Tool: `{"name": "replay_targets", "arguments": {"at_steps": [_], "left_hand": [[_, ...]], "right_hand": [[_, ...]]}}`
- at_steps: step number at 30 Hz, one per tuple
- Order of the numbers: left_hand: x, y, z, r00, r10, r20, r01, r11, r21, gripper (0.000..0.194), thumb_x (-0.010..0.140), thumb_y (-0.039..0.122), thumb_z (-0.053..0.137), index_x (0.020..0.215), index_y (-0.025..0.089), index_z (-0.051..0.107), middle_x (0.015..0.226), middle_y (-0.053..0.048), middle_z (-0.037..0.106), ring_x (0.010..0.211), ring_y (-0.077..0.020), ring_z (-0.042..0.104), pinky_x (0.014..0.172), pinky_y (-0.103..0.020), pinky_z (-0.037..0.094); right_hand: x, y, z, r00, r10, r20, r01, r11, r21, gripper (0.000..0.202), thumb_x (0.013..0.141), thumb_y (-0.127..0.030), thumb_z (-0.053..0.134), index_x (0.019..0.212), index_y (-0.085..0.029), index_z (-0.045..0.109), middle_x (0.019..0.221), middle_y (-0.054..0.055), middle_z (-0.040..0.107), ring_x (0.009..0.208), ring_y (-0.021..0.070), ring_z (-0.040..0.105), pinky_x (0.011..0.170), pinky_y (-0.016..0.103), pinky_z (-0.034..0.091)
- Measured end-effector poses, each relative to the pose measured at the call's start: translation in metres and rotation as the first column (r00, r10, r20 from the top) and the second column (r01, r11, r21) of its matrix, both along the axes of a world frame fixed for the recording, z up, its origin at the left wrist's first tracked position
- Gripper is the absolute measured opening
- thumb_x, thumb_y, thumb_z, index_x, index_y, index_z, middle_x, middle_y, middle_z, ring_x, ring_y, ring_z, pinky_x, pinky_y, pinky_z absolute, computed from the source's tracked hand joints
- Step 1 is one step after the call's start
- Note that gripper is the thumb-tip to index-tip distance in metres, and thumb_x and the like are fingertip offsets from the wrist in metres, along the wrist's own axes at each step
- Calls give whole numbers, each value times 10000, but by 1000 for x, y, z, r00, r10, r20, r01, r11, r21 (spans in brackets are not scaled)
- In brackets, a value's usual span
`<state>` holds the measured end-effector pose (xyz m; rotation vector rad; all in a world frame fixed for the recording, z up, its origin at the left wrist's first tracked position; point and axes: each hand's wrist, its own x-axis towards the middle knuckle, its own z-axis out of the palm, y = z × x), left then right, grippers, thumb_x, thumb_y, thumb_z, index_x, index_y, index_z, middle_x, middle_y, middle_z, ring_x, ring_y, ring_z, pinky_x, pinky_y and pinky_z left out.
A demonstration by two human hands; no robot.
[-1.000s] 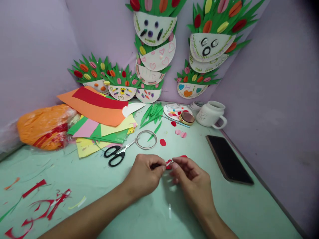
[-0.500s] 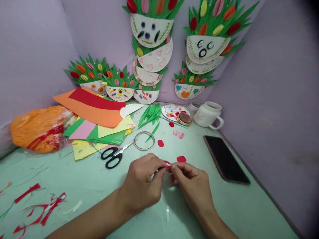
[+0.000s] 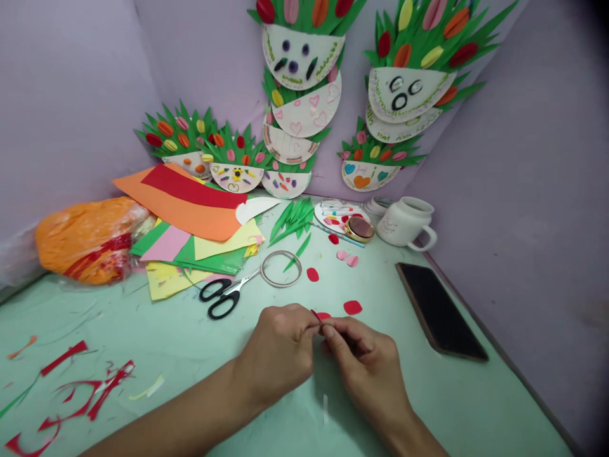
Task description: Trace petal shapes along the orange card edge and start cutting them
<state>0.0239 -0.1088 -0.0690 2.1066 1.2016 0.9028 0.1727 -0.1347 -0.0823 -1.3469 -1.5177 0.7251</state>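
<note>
Between my fingertips is a small red paper piece [image 3: 316,316], seen nearly edge-on. My left hand [image 3: 280,346] pinches it from the left, fingers curled. From the right, the thumb and forefinger of my right hand [image 3: 364,355] pinch it too. My fingers cover most of the piece. Just behind them on the table lies a red paper oval [image 3: 324,316], partly hidden. Another red oval [image 3: 353,308] rests a little to the right, and a third red oval [image 3: 313,275] is farther back. A narrow pale strip [image 3: 325,409] lies between my forearms.
Black-handled scissors [image 3: 223,298] and a tape roll [image 3: 262,270] lie behind my left hand. Coloured paper sheets [image 3: 190,209] and an orange bag [image 3: 85,238] fill the back left. A phone [image 3: 440,311] and white mug [image 3: 404,222] stand right. Red scraps [image 3: 111,387] lie front left.
The red paper piece has turned from showing a pale strip to nearly edge-on, and my fingertips have closed tighter together around it. The whole view has shifted slightly, moving things rightward.
</note>
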Motion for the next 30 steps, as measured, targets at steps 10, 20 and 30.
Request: {"name": "replay_targets", "arguments": {"at_steps": [10, 20, 30], "left_hand": [[2, -1, -2, 998, 57, 37, -58, 998, 31, 205, 755, 117, 457, 640, 151, 623, 631, -39, 645, 562, -136, 580, 542, -231, 423], [-1, 7, 4, 999, -37, 27, 39, 995, -97, 236, 799, 124, 464, 595, 170, 572, 598, 5, 585, 593, -116, 535, 569, -219, 378], [0, 4, 3, 998, -59, 27, 61, 994, -93, 248, 816, 123, 422, 579, 174, 471, 576, 13, 505, 584, -116, 481, 577, -234, 348]], "right_hand": [[-1, 0, -1, 990, -4, 138, -24, 979, 203, 174, 828, -168, 581, 825, -200, 752, 686, 11, 727, 578, 122, 664, 554, 196, 511], [-4, 0, -6, 997, -18, -77, 14, 999, -47, 164, 827, -271, 608, 813, -210, 761, 667, 13, 730, 561, 143, 674, 537, 207, 539], [-3, 0, -7, 997, -22, 68, 12, 990, 142, 169, 837, -208, 586, 831, -213, 754, 717, 10, 742, 594, 134, 685, 572, 214, 539]]}}
